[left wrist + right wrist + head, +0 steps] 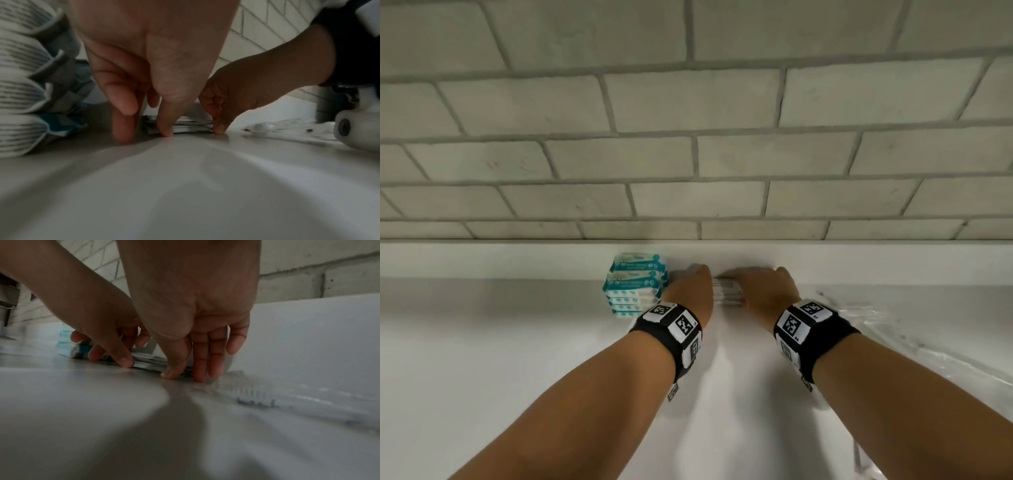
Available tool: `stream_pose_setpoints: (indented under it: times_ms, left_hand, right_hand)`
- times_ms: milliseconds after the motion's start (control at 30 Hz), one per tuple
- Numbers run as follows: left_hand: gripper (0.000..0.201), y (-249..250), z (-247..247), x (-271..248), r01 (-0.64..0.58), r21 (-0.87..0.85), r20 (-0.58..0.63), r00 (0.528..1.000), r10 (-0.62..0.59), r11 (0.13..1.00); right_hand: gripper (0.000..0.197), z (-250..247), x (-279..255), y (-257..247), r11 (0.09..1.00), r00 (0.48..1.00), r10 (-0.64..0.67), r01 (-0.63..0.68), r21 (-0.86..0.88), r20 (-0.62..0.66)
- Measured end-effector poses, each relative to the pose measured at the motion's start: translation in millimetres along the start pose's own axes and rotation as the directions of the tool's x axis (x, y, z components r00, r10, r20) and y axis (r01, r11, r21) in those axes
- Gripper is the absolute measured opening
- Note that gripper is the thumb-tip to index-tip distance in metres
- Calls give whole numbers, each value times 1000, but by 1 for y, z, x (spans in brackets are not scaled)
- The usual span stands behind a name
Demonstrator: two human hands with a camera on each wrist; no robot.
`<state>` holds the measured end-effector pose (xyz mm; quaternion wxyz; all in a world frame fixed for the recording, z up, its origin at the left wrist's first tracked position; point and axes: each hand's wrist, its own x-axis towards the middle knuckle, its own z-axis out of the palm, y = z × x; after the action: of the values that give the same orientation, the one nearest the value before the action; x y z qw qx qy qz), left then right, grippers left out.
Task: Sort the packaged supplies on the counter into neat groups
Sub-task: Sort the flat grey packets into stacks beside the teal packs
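A low stack of flat white packets [727, 292] lies on the white counter [517, 359] near the back ledge. My left hand [690, 284] stands at its left end, and my right hand [763, 287] at its right end. In the left wrist view my left hand [145, 134] points straight down, its thumb against the packets [192, 126]. In the right wrist view my right hand [185, 376] presses its thumb and straight fingers against the packets [151, 363]. Neither hand lifts them. A stack of teal-and-white packs [634, 286] stands just left of my left hand.
Clear plastic-wrapped items [900, 329] lie on the counter to the right of my right hand. A raised white ledge [517, 262] and a grey brick wall [688, 154] close off the back. Bare counter lies toward me and to the left.
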<state>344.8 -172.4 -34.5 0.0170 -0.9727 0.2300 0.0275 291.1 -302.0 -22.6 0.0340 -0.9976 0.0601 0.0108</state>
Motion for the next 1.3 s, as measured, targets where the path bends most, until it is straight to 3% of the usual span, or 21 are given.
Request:
stream_pose_setpoints:
  times_ms: [133,200,300,400,500,600,667,733,833,933,1100,1300]
  left_hand:
    - [52,1,3,14,-13,141,20,1000,10,990]
    - [50,2,5,15,-24,131,19,1000,22,991]
    - [48,-1,8,12,35,-55,1,999,-35,998]
    - [63,-4,15,8,99,-331,-7,994,-107,938]
    - [55,0,18,2,161,-634,32,983,-183,756]
    - [32,3,23,-1,217,-862,99,958,-268,458]
    - [25,3,18,-8,248,-936,173,942,-287,250]
    - [29,0,14,-12,275,-948,220,931,-293,162]
    - [38,-5,16,-12,282,-952,237,926,-295,120]
    - [23,-7,15,-14,292,-952,253,922,-293,97]
    - [22,-10,14,-15,277,-948,227,935,-272,159]
    - [27,-9,13,-14,281,-944,225,932,-282,173]
  right_hand:
    - [40,1,13,3,999,999,30,-31,8,45]
    - [40,0,14,3,998,998,38,-40,40,46]
    - [42,0,13,4,992,994,76,-83,92,85]
    - [43,4,10,7,965,987,93,-122,232,132]
    - [30,-2,4,11,897,983,128,-171,407,131]
    - [24,-10,3,8,842,945,216,-308,443,247]
    - [30,-6,6,6,804,921,268,-376,461,284]
    - [33,-1,7,3,752,907,314,-417,510,279]
    - [38,8,9,0,680,913,300,-408,609,277]
    - [43,9,7,-6,618,922,280,-387,685,268]
    - [47,12,13,-15,630,941,223,-338,699,255]
    - [61,9,10,-17,605,956,192,-294,740,222]
